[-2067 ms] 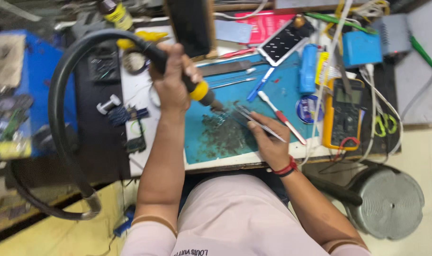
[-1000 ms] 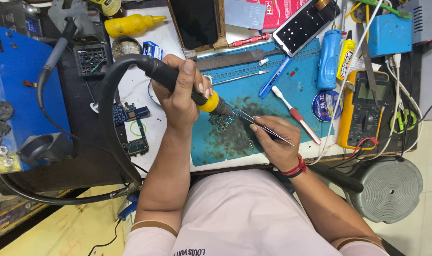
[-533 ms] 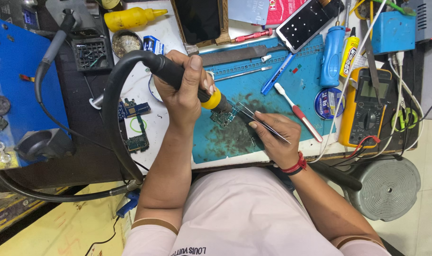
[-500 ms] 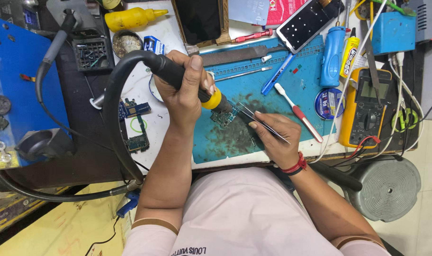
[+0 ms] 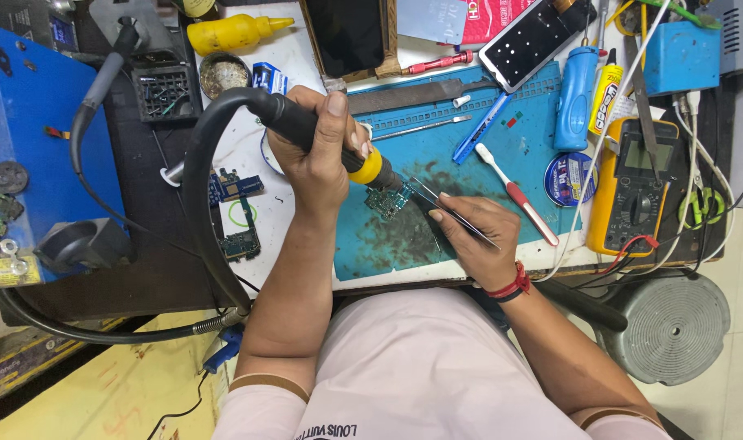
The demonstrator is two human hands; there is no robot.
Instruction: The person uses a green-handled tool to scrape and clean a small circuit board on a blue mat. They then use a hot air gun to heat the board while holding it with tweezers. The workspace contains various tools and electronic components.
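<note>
At frame centre, the left hand [image 5: 323, 159] grips a black, yellow-collared hot-air handpiece [image 5: 339, 147] over a small blue-green circuit board [image 5: 388, 200]. The right hand [image 5: 473, 240] pinches thin tweezers [image 5: 453, 216], tips touching the board.

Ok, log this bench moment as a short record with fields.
left hand: grips hot-air handle, nozzle over board
right hand: holds tweezers, tips at board
board: small circuit board on blue mat
near right hand: toothbrush, yellow multimeter
left of mat: two more boards
</note>
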